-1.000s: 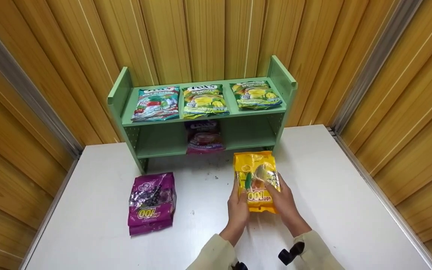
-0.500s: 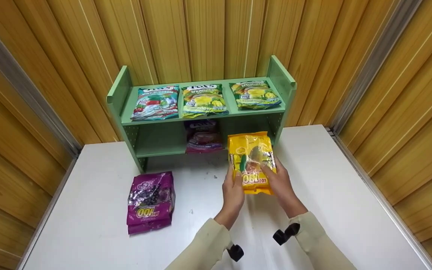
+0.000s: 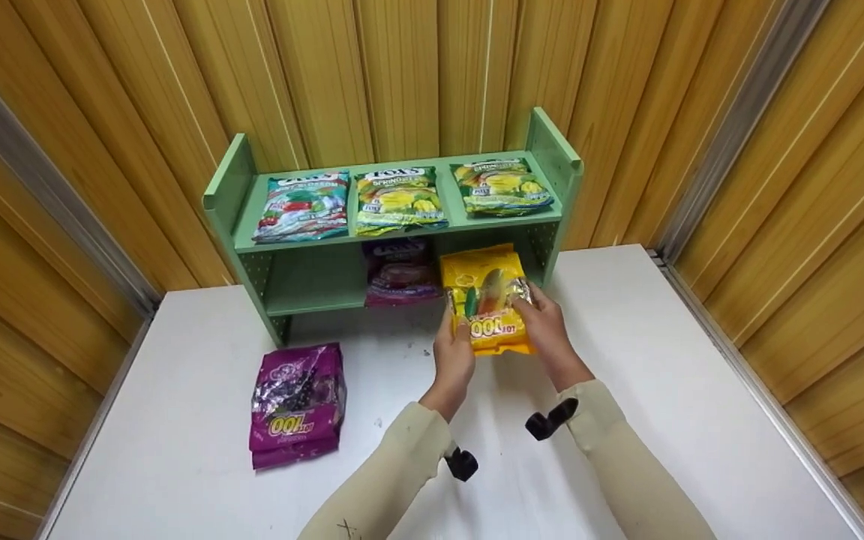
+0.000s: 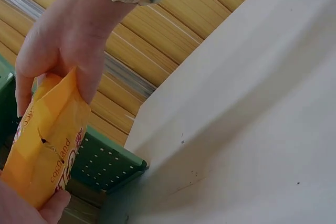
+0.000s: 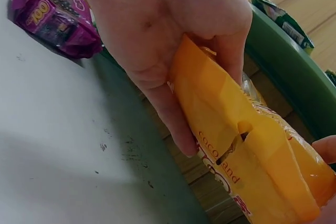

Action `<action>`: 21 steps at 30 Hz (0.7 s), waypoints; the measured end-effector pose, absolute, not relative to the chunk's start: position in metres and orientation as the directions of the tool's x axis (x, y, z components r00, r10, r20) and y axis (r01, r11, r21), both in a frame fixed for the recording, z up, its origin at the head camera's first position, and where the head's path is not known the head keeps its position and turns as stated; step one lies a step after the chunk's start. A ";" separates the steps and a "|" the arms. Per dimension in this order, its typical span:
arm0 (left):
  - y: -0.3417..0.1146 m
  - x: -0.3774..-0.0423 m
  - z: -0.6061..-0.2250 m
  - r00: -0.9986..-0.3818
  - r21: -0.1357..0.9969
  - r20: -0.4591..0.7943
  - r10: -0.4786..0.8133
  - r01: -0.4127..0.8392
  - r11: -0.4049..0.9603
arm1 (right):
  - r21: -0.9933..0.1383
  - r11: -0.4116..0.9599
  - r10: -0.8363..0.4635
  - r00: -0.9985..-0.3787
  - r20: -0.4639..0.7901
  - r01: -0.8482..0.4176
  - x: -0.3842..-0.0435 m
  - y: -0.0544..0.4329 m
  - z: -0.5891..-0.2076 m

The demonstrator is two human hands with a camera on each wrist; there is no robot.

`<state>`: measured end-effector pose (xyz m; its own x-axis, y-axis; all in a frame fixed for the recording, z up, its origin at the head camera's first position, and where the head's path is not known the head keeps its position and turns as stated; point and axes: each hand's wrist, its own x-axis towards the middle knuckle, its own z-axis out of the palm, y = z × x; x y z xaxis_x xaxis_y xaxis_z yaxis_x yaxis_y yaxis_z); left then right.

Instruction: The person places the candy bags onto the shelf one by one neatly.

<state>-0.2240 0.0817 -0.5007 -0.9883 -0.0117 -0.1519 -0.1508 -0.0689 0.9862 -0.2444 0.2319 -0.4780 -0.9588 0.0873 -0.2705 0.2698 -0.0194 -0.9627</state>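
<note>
A yellow candy bag (image 3: 486,307) is held between both hands at the right front of the green shelf's lower tier. My left hand (image 3: 453,360) grips its left edge, thumb on the front. On the other side my right hand (image 3: 548,330) grips the right edge, its thumb also on the front. The bag's far end reaches the opening of the lower tier (image 3: 319,289). In both wrist views the folded near end of the yellow bag (image 4: 50,145) shows with fingers around its sides. A dark purple candy bag (image 3: 400,274) lies on the lower tier, left of the yellow one.
On the upper tier lie a teal candy bag (image 3: 302,206), a green-yellow bag (image 3: 400,201) and another green-yellow bag (image 3: 503,187). A purple candy bag (image 3: 297,405) lies on the white table (image 3: 199,420), front left. Wood-patterned walls (image 3: 402,75) surround the table.
Both hands have moved forward and slightly left with the yellow candy bag, from in front of the shelf to its lower opening. The head view has shifted slightly.
</note>
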 end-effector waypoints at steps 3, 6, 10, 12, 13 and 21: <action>0.081 -0.233 -0.497 -0.987 0.985 -0.157 -0.026 -0.155 -0.071 | -0.960 -0.029 0.099 -0.955 -0.278 0.277 -0.253 0.231 -0.478; 0.080 -0.242 -0.495 -0.986 0.985 -0.160 -0.036 -0.157 -0.073 | -0.960 -0.025 0.120 -0.953 -0.280 0.279 -0.262 0.230 -0.478; 0.078 -0.254 -0.491 -0.987 0.989 -0.149 -0.058 -0.148 -0.025 | -0.963 0.021 0.150 -0.953 -0.264 0.270 -0.275 0.228 -0.476; 0.076 -0.256 -0.488 -0.990 0.993 -0.116 -0.082 -0.119 0.028 | -0.967 0.066 0.161 -0.960 -0.231 0.244 -0.281 0.228 -0.475; 0.075 -0.255 -0.487 -0.991 0.994 -0.092 -0.097 -0.097 0.055 | -0.969 0.092 0.166 -0.963 -0.211 0.228 -0.283 0.227 -0.475; 0.075 -0.234 -0.494 -0.984 0.969 0.155 -0.088 0.134 0.208 | -0.958 0.217 0.213 -0.967 -0.141 0.187 -0.297 0.229 -0.471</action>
<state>-0.2344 0.0752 -0.4935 -0.9840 -0.0884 0.1547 0.1337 0.2076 0.9690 -0.2969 0.2292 -0.4711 -0.9669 0.2126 -0.1409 0.1873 0.2168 -0.9581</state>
